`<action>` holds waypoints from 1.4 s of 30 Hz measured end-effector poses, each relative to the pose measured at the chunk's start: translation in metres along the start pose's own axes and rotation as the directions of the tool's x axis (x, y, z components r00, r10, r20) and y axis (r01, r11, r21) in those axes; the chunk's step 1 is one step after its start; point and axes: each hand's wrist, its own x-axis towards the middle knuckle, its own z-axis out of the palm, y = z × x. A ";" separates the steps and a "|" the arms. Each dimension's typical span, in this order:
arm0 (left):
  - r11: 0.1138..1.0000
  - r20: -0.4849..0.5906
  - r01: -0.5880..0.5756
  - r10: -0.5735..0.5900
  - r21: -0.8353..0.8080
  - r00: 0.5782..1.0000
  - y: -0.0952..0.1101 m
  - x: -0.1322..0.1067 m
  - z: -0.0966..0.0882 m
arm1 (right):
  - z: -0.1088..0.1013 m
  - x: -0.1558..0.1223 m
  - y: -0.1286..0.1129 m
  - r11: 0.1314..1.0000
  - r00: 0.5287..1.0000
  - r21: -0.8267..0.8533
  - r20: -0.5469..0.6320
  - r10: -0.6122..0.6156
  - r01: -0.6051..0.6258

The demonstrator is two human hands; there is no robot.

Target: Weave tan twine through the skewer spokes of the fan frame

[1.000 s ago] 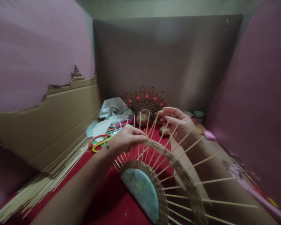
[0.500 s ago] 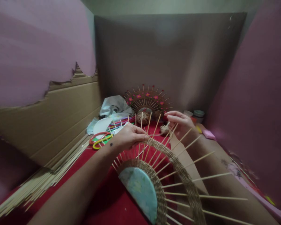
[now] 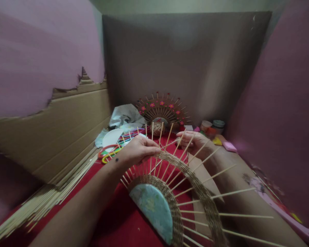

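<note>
A half-round fan [image 3: 150, 209] with a pale blue floral centre and thin wooden sticks spreads out in front of me. An inner woven band surrounds the centre, and an outer woven band [image 3: 195, 178] crosses the sticks farther out. My left hand [image 3: 144, 149] pinches the upper end of that outer band between thumb and fingers. Beyond the sticks, my right hand [image 3: 195, 140] has its fingers closed around a small ball of twine [image 3: 178, 141], partly hidden. A strand of twine [image 3: 170, 144] runs between the two hands.
Behind stands a finished fan [image 3: 162, 106] with pink flowers, near a larger twine ball [image 3: 157, 129]. Scissors [image 3: 109, 154] and a grey cloth [image 3: 127, 115] lie left. Loose sticks [image 3: 46, 199] line the cardboard [image 3: 79, 120]. Jars [image 3: 218, 126] stand at right.
My right hand has lowered from above the small twine ball, and its fingers have closed on it. My left hand and the fan have shifted slightly left.
</note>
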 end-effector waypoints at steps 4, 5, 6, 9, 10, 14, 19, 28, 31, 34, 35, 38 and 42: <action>1.000 -0.016 -0.014 0.014 -0.010 1.000 0.001 -0.004 -0.002 | -0.001 0.000 0.002 0.973 0.993 -0.205 0.043 0.114 -0.103; 1.000 -0.020 -0.014 0.014 -0.013 1.000 0.001 -0.004 -0.002 | 0.000 -0.002 0.000 0.962 0.989 -0.249 0.063 0.136 -0.116; 1.000 -0.025 -0.015 0.015 -0.016 1.000 0.001 -0.005 -0.003 | 0.002 -0.003 -0.002 0.950 0.985 -0.289 0.086 0.147 -0.117; 0.999 -0.027 -0.020 0.019 -0.027 0.999 0.000 -0.006 -0.003 | 0.007 -0.012 -0.011 0.902 0.975 -0.424 0.155 0.158 -0.079; 0.999 -0.026 -0.022 0.021 -0.031 0.999 0.000 -0.006 -0.004 | 0.009 -0.016 -0.014 0.877 0.967 -0.474 0.177 0.183 -0.079; 0.999 -0.025 -0.021 0.020 -0.028 0.999 0.002 -0.008 -0.005 | 0.015 -0.038 -0.026 0.824 0.923 -0.557 0.255 0.290 -0.105; 0.999 -0.005 -0.035 0.035 -0.013 0.999 0.003 -0.010 -0.005 | 0.027 -0.054 -0.027 0.962 0.986 -0.268 0.142 0.089 -0.049; 0.999 -0.014 -0.038 0.038 0.011 0.999 0.005 -0.012 -0.006 | 0.045 -0.054 0.003 0.994 0.995 0.039 0.037 0.097 -0.098; 0.999 -0.009 -0.038 0.038 0.021 0.999 0.006 -0.013 -0.008 | 0.050 -0.055 -0.002 0.992 0.992 -0.007 -0.023 0.127 -0.127; 0.999 0.018 -0.028 0.028 0.039 0.999 0.007 -0.014 -0.010 | 0.053 -0.056 -0.005 0.988 0.988 -0.030 -0.047 0.150 -0.152; 0.999 0.005 -0.030 0.029 0.038 1.000 0.007 -0.014 -0.010 | 0.053 -0.057 -0.006 0.989 0.988 -0.027 -0.050 0.146 -0.147; 0.989 -0.217 -0.145 0.145 0.018 0.965 0.007 -0.019 -0.004 | 0.051 -0.058 -0.005 0.991 0.991 -0.039 -0.048 0.122 -0.124; 0.915 -0.451 -0.365 0.404 0.174 0.796 0.010 -0.027 0.012 | 0.049 -0.061 -0.004 0.991 0.993 -0.078 -0.030 0.110 -0.112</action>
